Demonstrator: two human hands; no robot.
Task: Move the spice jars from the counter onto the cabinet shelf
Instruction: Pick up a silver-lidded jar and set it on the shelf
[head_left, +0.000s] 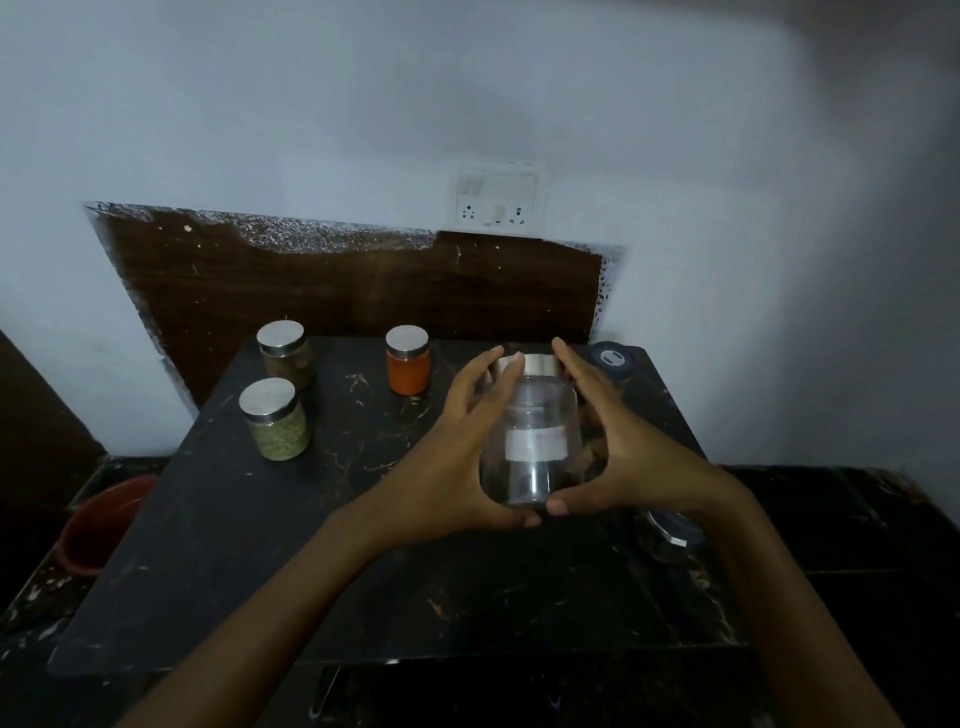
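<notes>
A clear glass jar with a steel lid and a white label is held between both hands above the dark counter. My left hand grips its left side, my right hand grips its right side, thumbs meeting under its base. Three steel-lidded spice jars stand on the counter to the left: a brown one at the back, a green one in front of it, and an orange one near the middle back. The cabinet shelf is out of view.
A dark-lidded container stands at the counter's back right. Another jar sits partly hidden under my right wrist. A red bucket stands low at the left. A wooden backboard and a wall socket are behind.
</notes>
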